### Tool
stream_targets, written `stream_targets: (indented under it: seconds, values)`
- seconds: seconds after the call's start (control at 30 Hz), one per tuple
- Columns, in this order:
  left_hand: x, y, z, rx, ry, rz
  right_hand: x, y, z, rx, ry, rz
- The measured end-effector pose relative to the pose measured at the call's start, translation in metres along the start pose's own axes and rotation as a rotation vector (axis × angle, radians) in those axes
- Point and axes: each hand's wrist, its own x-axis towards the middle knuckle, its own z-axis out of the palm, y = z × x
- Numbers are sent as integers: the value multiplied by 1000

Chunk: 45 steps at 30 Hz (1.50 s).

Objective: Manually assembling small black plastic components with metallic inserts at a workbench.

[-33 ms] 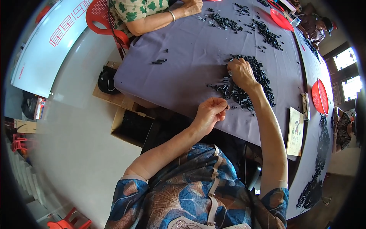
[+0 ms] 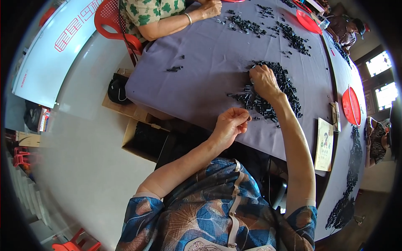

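A heap of small black pieces [image 2: 289,90], short and tube-like, spreads over the grey-purple tablecloth [image 2: 201,79] in front of me. My right hand [image 2: 264,81] is over the heap's left part, its fingers curled down; whatever they pinch is hidden. Close to the table's near edge, my left hand [image 2: 231,125] is closed, thumb against fingers. The tip of a small dark piece [image 2: 249,118] shows at its fingertips. Several more black pieces [image 2: 175,68] lie apart on the cloth to the left.
Across the table, a person's arm [image 2: 167,28] rests near other black piles [image 2: 247,25]. Red baskets [image 2: 309,21] stand at the far end and right. A booklet [image 2: 324,144] lies at the right edge. Below the table's left side sits an open cardboard box [image 2: 130,133].
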Motion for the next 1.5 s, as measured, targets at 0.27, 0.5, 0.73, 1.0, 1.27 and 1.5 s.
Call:
stream_targets:
  seconds: [0.27, 0.5, 0.73, 1.0, 1.27, 1.5]
  values:
    - [-3, -1, 0, -16, 18, -17, -31, -30, -41, 459, 254, 246]
    - [-1, 7, 1, -69, 26, -40, -119, -96, -63, 1160, 254, 488]
    - [-5, -4, 21, 28, 51, -34, -148, -118, -54, 1314, 397, 525]
    - [-6, -19, 22, 74, 17, -20, -160, -115, -47, 1311, 521, 652]
    - [-9, -17, 25, 46, 27, -68, -160, -113, -57, 1250, 498, 636]
    - [-5, 1, 12, 22, 61, -71, -165, -101, -33, 606, 421, 529]
